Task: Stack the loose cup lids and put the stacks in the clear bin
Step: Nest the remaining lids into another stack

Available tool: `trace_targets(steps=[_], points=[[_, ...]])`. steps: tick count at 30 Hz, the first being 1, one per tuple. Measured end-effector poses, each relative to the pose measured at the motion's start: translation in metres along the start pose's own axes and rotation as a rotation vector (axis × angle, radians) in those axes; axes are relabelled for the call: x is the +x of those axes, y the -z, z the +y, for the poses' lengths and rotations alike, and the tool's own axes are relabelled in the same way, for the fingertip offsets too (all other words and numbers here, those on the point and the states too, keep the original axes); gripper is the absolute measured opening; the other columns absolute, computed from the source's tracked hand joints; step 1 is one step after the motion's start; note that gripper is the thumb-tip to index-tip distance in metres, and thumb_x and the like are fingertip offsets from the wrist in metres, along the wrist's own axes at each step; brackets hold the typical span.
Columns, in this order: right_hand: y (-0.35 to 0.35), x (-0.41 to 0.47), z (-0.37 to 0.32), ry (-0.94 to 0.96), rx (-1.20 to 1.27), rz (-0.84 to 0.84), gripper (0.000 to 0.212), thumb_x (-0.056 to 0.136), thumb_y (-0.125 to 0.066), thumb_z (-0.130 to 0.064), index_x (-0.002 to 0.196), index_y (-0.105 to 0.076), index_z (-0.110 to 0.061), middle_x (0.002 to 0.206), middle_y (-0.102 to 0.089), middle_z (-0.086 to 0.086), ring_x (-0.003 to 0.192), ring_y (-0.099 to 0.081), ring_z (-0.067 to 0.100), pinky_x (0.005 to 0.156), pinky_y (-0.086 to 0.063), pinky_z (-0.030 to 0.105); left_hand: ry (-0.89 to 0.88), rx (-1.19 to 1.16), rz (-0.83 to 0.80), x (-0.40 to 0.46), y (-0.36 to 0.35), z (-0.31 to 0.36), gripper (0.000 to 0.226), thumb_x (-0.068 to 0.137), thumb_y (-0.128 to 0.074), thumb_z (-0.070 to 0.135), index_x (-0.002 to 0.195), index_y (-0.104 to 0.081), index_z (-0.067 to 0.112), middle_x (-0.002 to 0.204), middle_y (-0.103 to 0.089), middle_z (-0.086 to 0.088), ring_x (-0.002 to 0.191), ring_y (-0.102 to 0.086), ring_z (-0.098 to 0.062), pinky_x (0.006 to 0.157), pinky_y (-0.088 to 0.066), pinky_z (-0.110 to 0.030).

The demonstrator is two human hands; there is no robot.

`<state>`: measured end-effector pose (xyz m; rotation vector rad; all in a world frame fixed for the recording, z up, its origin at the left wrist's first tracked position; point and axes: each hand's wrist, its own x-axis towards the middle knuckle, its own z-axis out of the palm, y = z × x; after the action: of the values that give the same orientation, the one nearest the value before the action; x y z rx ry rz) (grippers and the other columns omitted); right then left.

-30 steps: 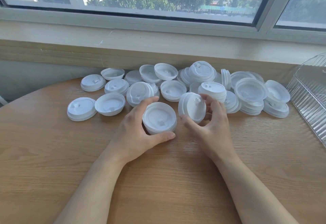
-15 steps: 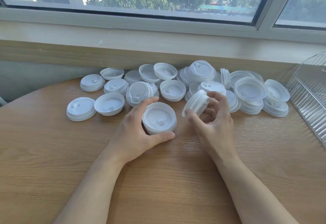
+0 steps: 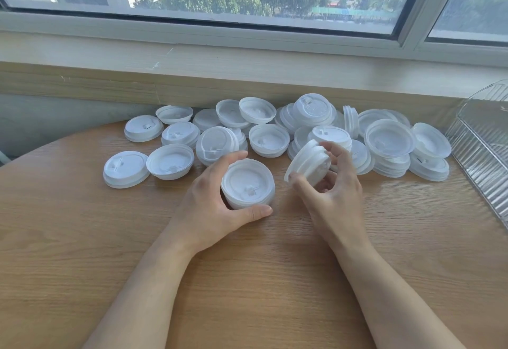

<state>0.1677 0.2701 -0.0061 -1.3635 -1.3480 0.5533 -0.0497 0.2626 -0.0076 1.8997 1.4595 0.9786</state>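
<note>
Several white plastic cup lids (image 3: 268, 139) lie scattered and partly stacked across the far side of the round wooden table (image 3: 82, 238). My left hand (image 3: 211, 205) grips a short stack of upturned lids (image 3: 247, 183) that rests on the table, thumb in front and fingers behind. To its right, my right hand (image 3: 332, 194) holds a small stack of lids (image 3: 308, 163) tilted on edge, just above the table. The clear bin (image 3: 483, 139) with ribbed walls stands at the right edge, partly out of view.
A wooden ledge and a window sill (image 3: 247, 73) run behind the lids. A low stack of lids (image 3: 125, 168) marks the pile's left end. Bare wood stretches between my forearms and the near edge.
My right hand has lifted its lids and turned them from face-on to edge-on, tilting toward the left. My left hand has kept still on its stack.
</note>
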Motion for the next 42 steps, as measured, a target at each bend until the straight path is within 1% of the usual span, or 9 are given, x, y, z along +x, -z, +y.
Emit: trace_targets(steps=[5, 9, 16, 19, 21, 27, 31, 34, 42], points=[[0.0017, -0.0012, -0.0021, -0.008, -0.028, -0.005, 0.062, 0.074, -0.081, -0.042, 0.130, -0.054, -0.042, 0.117, -0.065, -0.023, 0.112, -0.059, -0.004, 0.098, -0.050, 0.034, 0.003, -0.004, 0.000, 0.0004, -0.0002, -0.0015, 0.100, 0.059, -0.089, 0.069, 0.146, -0.046, 0.049, 0.141, -0.057, 0.027, 0.134, -0.048, 0.008, 0.114, -0.040, -0.027], [0.0017, -0.0016, -0.0034, 0.011, -0.057, -0.001, 0.068, 0.073, -0.077, -0.047, 0.137, -0.054, -0.044, 0.124, -0.061, -0.018, 0.116, -0.058, 0.010, 0.104, -0.048, 0.045, 0.004, -0.012, -0.011, 0.0006, 0.0004, -0.0026, 0.099, 0.059, -0.090, 0.071, 0.146, -0.045, 0.051, 0.141, -0.057, 0.026, 0.134, -0.049, 0.005, 0.116, -0.042, -0.033], [0.0038, -0.0037, -0.0063, 0.107, 0.044, 0.003, 0.055, 0.077, -0.078, -0.036, 0.126, -0.056, -0.029, 0.128, -0.061, -0.014, 0.124, -0.056, 0.015, 0.106, -0.045, 0.038, 0.003, -0.014, -0.023, -0.0002, 0.0002, 0.0000, 0.103, 0.056, -0.091, 0.068, 0.146, -0.044, 0.052, 0.137, -0.058, 0.030, 0.131, -0.049, 0.009, 0.109, -0.039, -0.021], [0.0013, -0.0064, -0.0087, 0.186, 0.145, -0.129, 0.051, 0.078, -0.083, -0.023, 0.121, -0.056, -0.020, 0.139, -0.060, -0.011, 0.132, -0.057, 0.019, 0.108, -0.046, 0.034, -0.010, -0.016, -0.038, -0.0005, 0.0001, 0.0019, 0.107, 0.053, -0.091, 0.070, 0.147, -0.042, 0.054, 0.135, -0.056, 0.036, 0.129, -0.050, 0.011, 0.104, -0.039, -0.015], [-0.0009, -0.0078, -0.0084, 0.215, 0.190, -0.218, 0.048, 0.077, -0.086, -0.019, 0.115, -0.056, -0.016, 0.143, -0.059, -0.006, 0.135, -0.056, 0.022, 0.110, -0.046, 0.042, -0.020, -0.014, -0.042, -0.0006, 0.0004, 0.0032, 0.109, 0.053, -0.090, 0.071, 0.148, -0.040, 0.054, 0.135, -0.056, 0.035, 0.128, -0.049, 0.013, 0.101, -0.037, -0.011], [-0.0033, -0.0085, -0.0077, 0.239, 0.161, -0.349, 0.041, 0.078, -0.087, -0.028, 0.105, -0.060, -0.014, 0.152, -0.053, -0.007, 0.145, -0.048, 0.017, 0.116, -0.040, 0.052, -0.036, -0.025, -0.053, -0.0006, 0.0002, 0.0038, 0.114, 0.054, -0.091, 0.071, 0.152, -0.035, 0.053, 0.131, -0.062, 0.033, 0.124, -0.055, 0.012, 0.098, -0.040, -0.009], [-0.0028, -0.0094, -0.0097, 0.267, 0.061, -0.399, 0.035, 0.077, -0.087, -0.035, 0.098, -0.063, -0.021, 0.153, -0.051, -0.011, 0.146, -0.044, 0.010, 0.118, -0.036, 0.034, -0.066, -0.032, -0.063, -0.0007, -0.0007, 0.0041, 0.113, 0.059, -0.092, 0.063, 0.156, -0.035, 0.048, 0.131, -0.059, 0.039, 0.125, -0.052, 0.017, 0.098, -0.036, -0.001], [-0.0031, -0.0097, -0.0094, 0.283, 0.005, -0.440, 0.037, 0.077, -0.086, -0.048, 0.100, -0.065, -0.028, 0.155, -0.047, -0.014, 0.150, -0.039, 0.013, 0.120, -0.033, 0.035, -0.084, -0.014, -0.071, 0.0002, -0.0010, 0.0040, 0.112, 0.062, -0.094, 0.055, 0.157, -0.036, 0.046, 0.130, -0.050, 0.052, 0.126, -0.048, 0.022, 0.099, -0.033, 0.000], [-0.0025, -0.0065, -0.0052, 0.272, -0.004, -0.223, 0.032, 0.086, -0.072, -0.056, 0.108, -0.076, -0.033, 0.137, -0.058, -0.015, 0.138, -0.049, 0.016, 0.115, -0.039, 0.037, -0.023, -0.074, -0.087, -0.0007, 0.0040, 0.0016, 0.114, 0.054, -0.089, 0.076, 0.154, -0.039, 0.051, 0.144, -0.055, 0.033, 0.136, -0.049, 0.008, 0.117, -0.041, -0.033]])
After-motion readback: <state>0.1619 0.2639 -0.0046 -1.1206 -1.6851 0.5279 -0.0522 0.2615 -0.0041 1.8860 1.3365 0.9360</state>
